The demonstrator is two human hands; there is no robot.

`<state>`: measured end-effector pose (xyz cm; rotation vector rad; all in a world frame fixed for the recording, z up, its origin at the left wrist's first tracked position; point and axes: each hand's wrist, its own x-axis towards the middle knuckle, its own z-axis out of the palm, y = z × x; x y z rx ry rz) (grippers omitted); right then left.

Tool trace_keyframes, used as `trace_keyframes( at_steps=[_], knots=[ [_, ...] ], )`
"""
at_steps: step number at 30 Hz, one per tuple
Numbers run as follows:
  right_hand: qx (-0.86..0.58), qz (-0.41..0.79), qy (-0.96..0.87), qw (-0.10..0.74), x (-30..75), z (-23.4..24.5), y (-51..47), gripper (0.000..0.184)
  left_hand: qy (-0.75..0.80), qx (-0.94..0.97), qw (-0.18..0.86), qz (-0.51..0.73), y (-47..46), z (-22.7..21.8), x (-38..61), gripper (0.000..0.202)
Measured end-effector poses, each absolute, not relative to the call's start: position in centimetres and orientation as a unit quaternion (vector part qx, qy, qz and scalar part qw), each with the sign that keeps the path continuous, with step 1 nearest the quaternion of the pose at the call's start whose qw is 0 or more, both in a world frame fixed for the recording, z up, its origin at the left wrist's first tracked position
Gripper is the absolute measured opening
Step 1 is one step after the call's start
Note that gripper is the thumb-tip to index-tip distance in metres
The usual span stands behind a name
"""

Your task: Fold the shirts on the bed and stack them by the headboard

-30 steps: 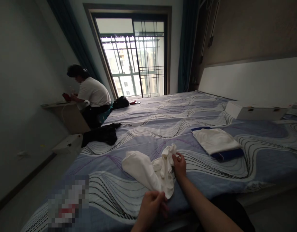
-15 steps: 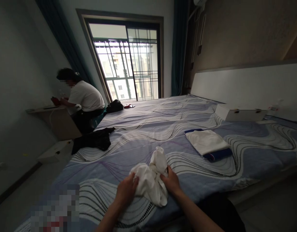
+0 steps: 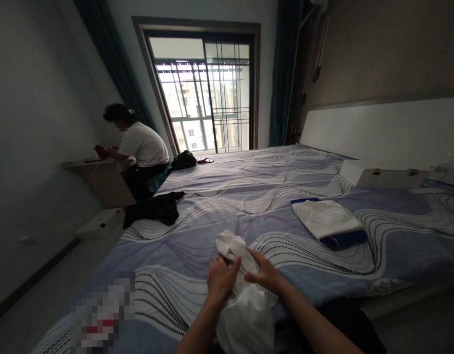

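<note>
A crumpled white garment (image 3: 245, 305) lies at the near edge of the bed (image 3: 249, 196), partly hanging over the edge toward me. My left hand (image 3: 220, 278) grips a bunch of it with the fingers closed. Close beside it on the right, my right hand (image 3: 262, 274) pinches the same white cloth. The two hands are close together, almost touching, with the upper folds of the garment bunched between them.
A folded white cloth on a dark blue one (image 3: 330, 222) lies to the right. A black garment (image 3: 155, 208) hangs over the bed's left edge. A white box (image 3: 387, 175) sits near the headboard. Another person (image 3: 138, 147) sits at a desk by the window.
Both hands came together on the white garment and gathered it toward me; it was spread wider on the bed a second ago and now bunches up and hangs over the near edge.
</note>
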<state>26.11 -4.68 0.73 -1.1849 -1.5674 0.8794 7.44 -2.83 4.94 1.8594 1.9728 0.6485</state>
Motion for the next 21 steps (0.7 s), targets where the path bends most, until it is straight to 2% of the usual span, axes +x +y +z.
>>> trace_keyframes(
  at_steps=[1, 4, 8, 11, 13, 17, 21],
  knots=[
    [-0.484, 0.337, -0.661, 0.465, 26.4, 0.5, -5.4, 0.074, 0.687, 0.663, 0.168, 0.245, -2.4, 4.1, 7.7, 0.052],
    [-0.535, 0.290, -0.649, 0.456, 28.0, 0.0, -6.4, 0.031, 0.652, 0.636, 0.223, 0.347, -1.6, 2.1, 7.1, 0.040],
    [-0.636, 0.258, -0.508, 0.521, 31.6, -0.4, -4.9, 0.049, 0.592, 0.412, 0.422, 0.549, -0.2, 1.6, 2.5, 0.033],
    [-0.667, 0.263, -0.431, 0.548, 33.7, -0.5, -3.0, 0.049, 0.568, 0.286, 0.514, 0.576, 0.5, 2.3, -1.7, 0.022],
    [-0.675, 0.273, -0.413, 0.547, 34.1, -0.5, -2.1, 0.042, 0.585, 0.279, 0.523, 0.553, 0.5, 2.7, -3.8, 0.016],
    [-0.675, 0.276, -0.385, 0.565, 33.8, -0.7, -1.8, 0.029, 0.631, 0.299, 0.477, 0.534, 0.4, 2.8, -6.1, 0.012],
    [-0.662, 0.265, -0.318, 0.625, 34.8, -1.3, -2.2, 0.028, 0.692, 0.339, 0.388, 0.505, 0.8, 2.6, -7.6, 0.014]
  ],
)
